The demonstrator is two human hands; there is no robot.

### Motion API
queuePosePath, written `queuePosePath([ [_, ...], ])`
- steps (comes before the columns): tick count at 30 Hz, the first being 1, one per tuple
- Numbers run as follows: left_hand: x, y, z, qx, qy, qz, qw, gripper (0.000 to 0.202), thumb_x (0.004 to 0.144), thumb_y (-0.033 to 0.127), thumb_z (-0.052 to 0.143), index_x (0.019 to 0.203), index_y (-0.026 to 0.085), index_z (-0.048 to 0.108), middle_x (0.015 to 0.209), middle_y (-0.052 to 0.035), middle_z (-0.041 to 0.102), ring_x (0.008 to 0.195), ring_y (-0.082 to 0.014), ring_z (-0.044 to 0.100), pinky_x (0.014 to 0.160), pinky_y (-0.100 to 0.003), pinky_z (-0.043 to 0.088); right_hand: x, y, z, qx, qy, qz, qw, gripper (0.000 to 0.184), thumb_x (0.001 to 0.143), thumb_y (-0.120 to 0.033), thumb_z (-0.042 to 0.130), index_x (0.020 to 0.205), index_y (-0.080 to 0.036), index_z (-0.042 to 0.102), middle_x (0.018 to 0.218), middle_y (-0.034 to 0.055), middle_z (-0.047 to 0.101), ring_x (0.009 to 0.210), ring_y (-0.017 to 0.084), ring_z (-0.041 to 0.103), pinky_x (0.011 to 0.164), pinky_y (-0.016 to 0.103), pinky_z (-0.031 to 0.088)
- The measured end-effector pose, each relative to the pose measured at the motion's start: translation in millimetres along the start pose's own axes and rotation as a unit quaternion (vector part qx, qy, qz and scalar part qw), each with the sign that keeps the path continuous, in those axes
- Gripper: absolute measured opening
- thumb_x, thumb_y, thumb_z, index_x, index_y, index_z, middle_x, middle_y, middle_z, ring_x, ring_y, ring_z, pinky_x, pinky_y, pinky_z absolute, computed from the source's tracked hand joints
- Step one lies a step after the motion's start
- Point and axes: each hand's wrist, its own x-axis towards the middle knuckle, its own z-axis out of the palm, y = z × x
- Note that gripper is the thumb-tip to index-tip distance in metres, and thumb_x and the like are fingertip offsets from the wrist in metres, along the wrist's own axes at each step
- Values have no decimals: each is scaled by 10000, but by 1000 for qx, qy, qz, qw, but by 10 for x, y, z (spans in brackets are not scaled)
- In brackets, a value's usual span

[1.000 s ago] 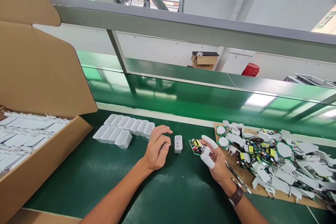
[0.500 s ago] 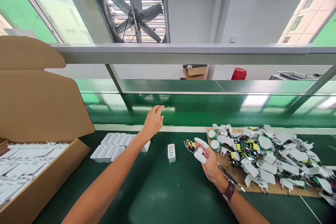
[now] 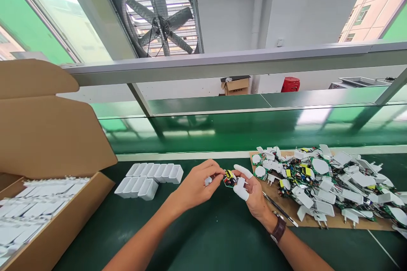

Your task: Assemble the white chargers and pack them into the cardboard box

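My left hand (image 3: 197, 185) is closed around a small white charger shell (image 3: 208, 180), of which only a corner shows. My right hand (image 3: 251, 190), with white finger cots on thumb and forefinger, pinches a green circuit board (image 3: 229, 178) with yellow and black parts. The two hands meet above the green mat, and the board's end is right at the shell. A brown watch sits on my right wrist.
Two rows of empty white shells (image 3: 149, 175) lie left of my hands. An open cardboard box (image 3: 47, 224) of white parts stands at the far left. A cardboard sheet (image 3: 318, 220) at right carries a pile of boards and plug covers (image 3: 324, 182). Metal tweezers (image 3: 280, 208) lie beside it.
My left hand came back from its reach towards the belt, picked the white shell off the mat and brought it to the board. The camera tilted up a little.
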Motion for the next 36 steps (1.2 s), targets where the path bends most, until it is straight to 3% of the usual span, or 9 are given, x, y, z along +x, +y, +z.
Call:
queuePosePath([
  [18,-54,65,-49,19,-37,-88,995,197,972,249,523,833,204,654,882,-22,627,737,-130,586,653,-243,465,-37,-82,43,-60,-36,-55,996,607,842,-414,762,1399,-278,563,1264,97,698,1099,244,706,983,446,587],
  [25,-94,46,-55,9,-35,-47,998,192,991,224,500,931,206,681,927,-44,641,760,-136,601,651,-244,485,-53,-128,62,-46,-33,-42,998,620,820,-394,775,1392,-270,569,1234,96,710,1064,233,709,981,441,584],
  [36,-96,75,-45,18,-18,-53,998,165,953,213,546,812,206,632,849,-20,621,743,-132,594,678,-239,508,-71,-139,88,-33,-39,-40,998,619,810,-350,773,1390,-266,574,1263,98,706,1088,245,713,976,449,591],
])
